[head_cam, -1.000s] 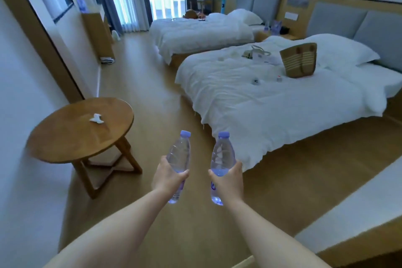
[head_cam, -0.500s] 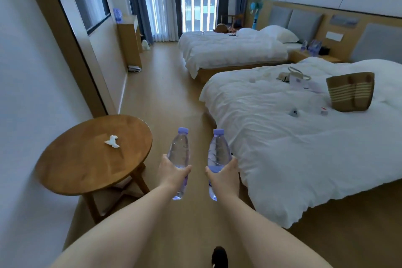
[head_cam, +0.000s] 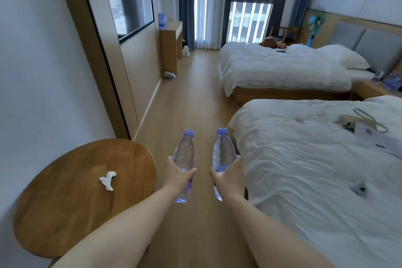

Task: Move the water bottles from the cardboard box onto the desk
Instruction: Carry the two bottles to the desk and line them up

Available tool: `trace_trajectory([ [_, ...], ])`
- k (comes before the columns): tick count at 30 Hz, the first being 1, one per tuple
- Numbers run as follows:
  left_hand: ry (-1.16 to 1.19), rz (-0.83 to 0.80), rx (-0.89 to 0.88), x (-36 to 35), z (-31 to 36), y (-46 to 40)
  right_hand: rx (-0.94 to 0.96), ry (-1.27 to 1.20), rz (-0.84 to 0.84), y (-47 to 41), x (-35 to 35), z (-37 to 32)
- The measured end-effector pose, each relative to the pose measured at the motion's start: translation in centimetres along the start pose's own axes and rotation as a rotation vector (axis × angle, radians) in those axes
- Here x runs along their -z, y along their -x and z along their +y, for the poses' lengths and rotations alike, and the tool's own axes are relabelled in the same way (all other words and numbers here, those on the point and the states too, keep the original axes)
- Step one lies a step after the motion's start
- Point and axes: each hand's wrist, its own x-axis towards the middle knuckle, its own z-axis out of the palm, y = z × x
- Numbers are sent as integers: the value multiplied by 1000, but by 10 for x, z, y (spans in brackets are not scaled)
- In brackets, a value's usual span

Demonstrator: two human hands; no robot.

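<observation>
— What have the hands got?

— One bottle each. The left hand (head_cam: 178,176) has its fingers and thumb wrapped round the lower half of the left water bottle (head_cam: 184,159); the right hand (head_cam: 227,177) grips the right water bottle (head_cam: 222,154) the same way. Both bottles are clear with purple caps, nearly upright, caps leaning away from the person, held out side by side and a little apart above the wooden floor (head_cam: 191,102).

— And around them?

— A round wooden table (head_cam: 65,202) sits to the left, with a small crumpled white scrap (head_cam: 107,180) on it. To the right, the near bed (head_cam: 315,169) in white sheets, a bag (head_cam: 356,122) lying on it. Farther off stands a second bed (head_cam: 278,67) — and along the left wall, by the curtains, a wooden desk (head_cam: 170,35).
</observation>
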Motion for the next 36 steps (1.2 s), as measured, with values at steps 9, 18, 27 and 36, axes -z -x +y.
trace_trajectory([
  [9,30,45,46,-45,42,-237,19,16,-7,-224,-89,-32],
  [18,44,11,-8,-89,138,-477,-12,2,18,-451,-144,-89],
  [27,5,41,10,-184,198,-694,-16,45,-5,-696,-189,-82],
  [36,-74,103,68,-226,292,-883,22,80,-108,-945,-234,-128],
])
